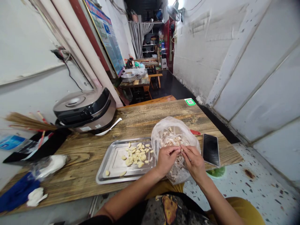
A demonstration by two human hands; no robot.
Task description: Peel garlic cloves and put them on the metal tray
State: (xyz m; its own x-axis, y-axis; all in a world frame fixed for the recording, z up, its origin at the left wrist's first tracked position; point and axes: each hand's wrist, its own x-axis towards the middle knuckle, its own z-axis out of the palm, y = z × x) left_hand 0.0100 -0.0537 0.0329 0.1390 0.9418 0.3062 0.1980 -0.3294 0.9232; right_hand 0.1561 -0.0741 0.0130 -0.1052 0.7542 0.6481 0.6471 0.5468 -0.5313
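Observation:
My left hand (167, 158) and my right hand (194, 161) meet fingertip to fingertip above a clear plastic bag (157, 135). Both are closed in a pinch around a small garlic clove (181, 149), mostly covered by the fingers. Inside the opened bag lie papery garlic skins (172, 137). Just left of it, a shallow metal tray (103, 165) carries many peeled garlic cloves (136, 154), most of them gathered toward its right half. The tray's right edge is partly hidden by the bag and my left forearm.
Right of the bag lie a phone (211, 150) and a red handle (195, 132). A rice cooker (85, 107) stands at the back left, with a white plastic spoon (110, 127) before it. Blue cloth (20, 190) and crumpled tissue (36, 197) occupy the left end of the wooden table (79, 168).

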